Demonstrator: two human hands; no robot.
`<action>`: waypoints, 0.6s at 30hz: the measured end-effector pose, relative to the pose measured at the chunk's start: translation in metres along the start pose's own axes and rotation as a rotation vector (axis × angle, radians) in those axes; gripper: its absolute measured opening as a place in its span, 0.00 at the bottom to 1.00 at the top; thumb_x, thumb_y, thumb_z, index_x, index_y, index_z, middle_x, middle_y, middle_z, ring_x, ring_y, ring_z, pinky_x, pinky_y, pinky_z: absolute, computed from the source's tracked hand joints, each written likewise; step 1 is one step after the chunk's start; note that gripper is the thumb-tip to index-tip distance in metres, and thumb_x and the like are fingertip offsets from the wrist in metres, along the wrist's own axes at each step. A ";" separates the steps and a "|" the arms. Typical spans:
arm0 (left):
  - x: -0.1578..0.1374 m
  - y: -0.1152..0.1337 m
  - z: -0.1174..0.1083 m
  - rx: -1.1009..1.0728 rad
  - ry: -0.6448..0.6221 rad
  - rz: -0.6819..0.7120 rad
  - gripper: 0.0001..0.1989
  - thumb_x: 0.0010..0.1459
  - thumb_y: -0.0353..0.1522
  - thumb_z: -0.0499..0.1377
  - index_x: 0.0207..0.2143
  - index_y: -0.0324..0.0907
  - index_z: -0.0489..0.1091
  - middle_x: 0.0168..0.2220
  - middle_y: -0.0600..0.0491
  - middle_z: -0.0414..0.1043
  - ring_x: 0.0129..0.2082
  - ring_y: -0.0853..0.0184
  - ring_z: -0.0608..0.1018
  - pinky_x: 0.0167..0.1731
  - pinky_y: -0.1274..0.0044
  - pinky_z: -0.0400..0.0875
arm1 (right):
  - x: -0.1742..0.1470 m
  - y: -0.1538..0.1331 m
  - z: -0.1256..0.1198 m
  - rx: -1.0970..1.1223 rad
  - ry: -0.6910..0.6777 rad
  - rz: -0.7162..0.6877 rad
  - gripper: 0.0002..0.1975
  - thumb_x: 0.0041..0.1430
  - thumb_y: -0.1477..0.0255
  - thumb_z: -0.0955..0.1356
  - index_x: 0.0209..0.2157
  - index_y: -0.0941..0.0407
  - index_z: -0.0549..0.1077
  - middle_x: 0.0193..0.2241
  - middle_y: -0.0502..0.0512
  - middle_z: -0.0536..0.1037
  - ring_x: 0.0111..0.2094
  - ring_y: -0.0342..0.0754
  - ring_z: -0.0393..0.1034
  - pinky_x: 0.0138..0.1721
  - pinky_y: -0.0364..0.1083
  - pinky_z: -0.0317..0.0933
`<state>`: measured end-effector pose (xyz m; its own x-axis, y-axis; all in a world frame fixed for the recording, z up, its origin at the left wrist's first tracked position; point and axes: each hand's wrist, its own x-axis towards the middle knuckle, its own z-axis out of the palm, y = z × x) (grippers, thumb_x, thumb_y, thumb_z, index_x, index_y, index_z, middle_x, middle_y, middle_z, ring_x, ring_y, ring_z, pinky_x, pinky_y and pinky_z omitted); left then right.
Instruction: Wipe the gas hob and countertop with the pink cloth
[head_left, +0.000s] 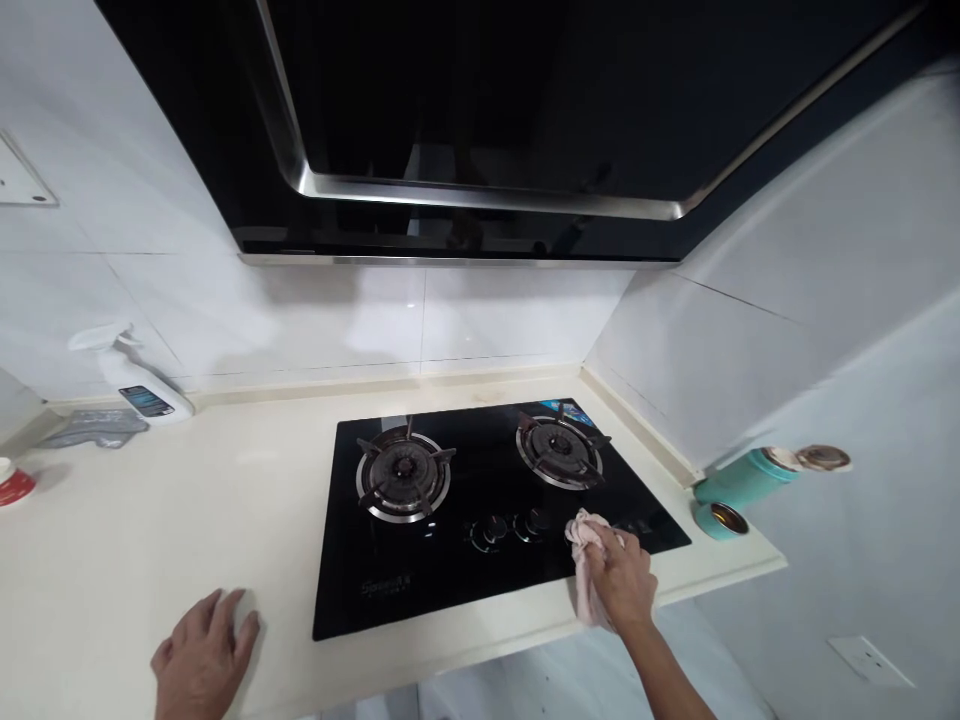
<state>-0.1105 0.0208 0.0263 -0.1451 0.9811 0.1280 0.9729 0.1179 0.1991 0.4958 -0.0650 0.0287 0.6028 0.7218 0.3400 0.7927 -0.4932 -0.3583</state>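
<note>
My right hand (624,578) is closed around a pale pink cloth (589,535) and presses it on the front right part of the black glass gas stove (465,555). Part of the cloth hangs over the counter's front edge. Two control knobs (493,528) are just left of the cloth. On the stove are a left burner (405,472) and a right burner (561,450), each with a dark pan support. My left hand (201,645) rests on the cream countertop (187,520), left of the stove, fingers apart and holding nothing.
A white spray bottle (146,385) and a grey crumpled cloth or bag (101,427) are at the back left, with a red-and-white container (13,483) nearer. A teal flask (750,477) and its teal cup (721,520) stand at right. Overhead is a black range hood (465,225).
</note>
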 end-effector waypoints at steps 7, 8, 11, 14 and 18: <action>-0.002 -0.003 0.000 -0.011 -0.027 -0.011 0.26 0.63 0.46 0.45 0.54 0.46 0.71 0.60 0.42 0.67 0.61 0.50 0.66 0.59 0.54 0.58 | 0.048 -0.049 0.019 -0.205 -0.297 -0.132 0.20 0.67 0.65 0.60 0.56 0.44 0.74 0.59 0.59 0.68 0.56 0.62 0.61 0.50 0.66 0.61; -0.002 -0.004 0.000 -0.011 -0.032 -0.008 0.26 0.63 0.47 0.44 0.55 0.46 0.70 0.60 0.41 0.66 0.61 0.49 0.66 0.59 0.54 0.58 | 0.045 -0.051 0.020 -0.238 -0.338 -0.146 0.21 0.67 0.66 0.59 0.56 0.44 0.73 0.59 0.59 0.68 0.57 0.62 0.61 0.50 0.68 0.60; -0.002 -0.003 0.001 -0.001 -0.032 -0.002 0.28 0.64 0.47 0.43 0.55 0.45 0.70 0.60 0.41 0.66 0.61 0.49 0.66 0.59 0.53 0.57 | 0.017 -0.048 0.014 -0.287 -0.339 -0.166 0.21 0.68 0.65 0.58 0.56 0.47 0.73 0.58 0.61 0.69 0.55 0.62 0.63 0.49 0.68 0.61; -0.003 -0.001 0.001 0.011 -0.016 0.009 0.28 0.64 0.46 0.42 0.55 0.44 0.70 0.60 0.40 0.65 0.61 0.49 0.66 0.60 0.53 0.57 | -0.031 -0.045 0.003 -0.253 -0.305 -0.199 0.21 0.65 0.65 0.59 0.54 0.53 0.74 0.53 0.65 0.72 0.52 0.64 0.65 0.47 0.65 0.64; -0.004 -0.001 0.001 0.007 -0.014 0.031 0.28 0.64 0.46 0.43 0.56 0.44 0.70 0.60 0.41 0.66 0.61 0.50 0.66 0.59 0.55 0.58 | -0.081 -0.052 -0.010 0.187 -0.409 -0.237 0.19 0.63 0.62 0.61 0.46 0.54 0.77 0.48 0.62 0.76 0.49 0.59 0.70 0.49 0.58 0.66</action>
<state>-0.1112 0.0169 0.0248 -0.1120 0.9864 0.1204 0.9781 0.0880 0.1888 0.4066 -0.1031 0.0281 0.2939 0.9528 0.0759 0.8507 -0.2246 -0.4753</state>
